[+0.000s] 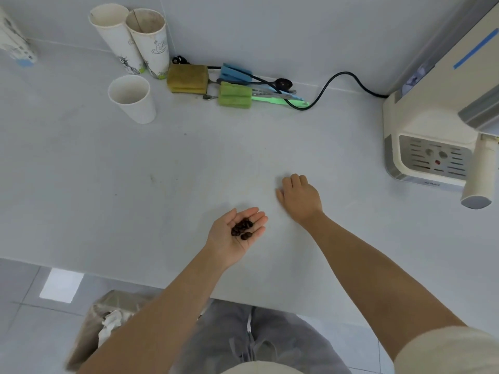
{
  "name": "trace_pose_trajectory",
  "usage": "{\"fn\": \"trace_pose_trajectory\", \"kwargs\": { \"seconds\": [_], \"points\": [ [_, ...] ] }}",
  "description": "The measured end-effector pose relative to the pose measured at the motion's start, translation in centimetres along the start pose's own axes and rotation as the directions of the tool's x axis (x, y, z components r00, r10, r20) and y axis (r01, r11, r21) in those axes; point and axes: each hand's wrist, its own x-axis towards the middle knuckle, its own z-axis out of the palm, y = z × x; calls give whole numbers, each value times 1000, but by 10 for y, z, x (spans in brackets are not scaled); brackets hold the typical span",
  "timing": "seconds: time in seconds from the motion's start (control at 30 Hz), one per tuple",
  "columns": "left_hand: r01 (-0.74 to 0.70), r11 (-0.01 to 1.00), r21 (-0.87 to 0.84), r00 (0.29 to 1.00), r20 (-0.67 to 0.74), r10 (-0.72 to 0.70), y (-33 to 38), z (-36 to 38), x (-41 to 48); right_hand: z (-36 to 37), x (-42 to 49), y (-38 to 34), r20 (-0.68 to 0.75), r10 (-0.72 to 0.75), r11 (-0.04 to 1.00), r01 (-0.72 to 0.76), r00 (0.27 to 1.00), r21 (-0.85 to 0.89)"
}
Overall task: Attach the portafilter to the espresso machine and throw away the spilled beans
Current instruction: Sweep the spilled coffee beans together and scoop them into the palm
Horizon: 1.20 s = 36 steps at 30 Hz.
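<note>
My left hand [235, 236] lies palm up just above the white counter [135, 184], cupping several dark coffee beans [242, 228]. Just to its right, my right hand [299, 197] rests palm down on the counter with its fingers curled; whether anything is under it is hidden. The cream espresso machine [421, 122] stands at the right edge, its drip tray [434, 157] facing me. The portafilter's cream handle [479, 176] sticks out from under the machine's head, towards me.
A lined bin [108, 325] with crumpled paper stands on the floor below the counter's front edge, at my left. Three paper cups [132, 98], sponges [189, 78], brushes and a black power cord [337, 79] line the back wall.
</note>
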Motion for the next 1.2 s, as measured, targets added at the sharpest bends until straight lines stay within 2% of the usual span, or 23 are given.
{"fn": "trace_pose_trajectory", "kwargs": {
  "seconds": [0.1,0.17,0.47,0.83,1.2],
  "points": [
    [-4,1000,1,999,44,4,5,7,-3,-10,4,4,-116,-96,981,74,989,-182],
    [1,1000,16,999,48,-2,7,11,-2,-9,6,7,-119,-134,974,108,984,-198],
    [43,999,29,998,45,-44,5,17,14,2,9,12,-180,-160,979,133,971,-152],
    [52,997,54,998,28,-54,2,21,18,15,13,18,-342,-206,971,149,917,-184],
    [54,997,55,999,-2,-54,1,23,27,18,13,22,-361,-224,969,166,905,-183]
  ]
}}
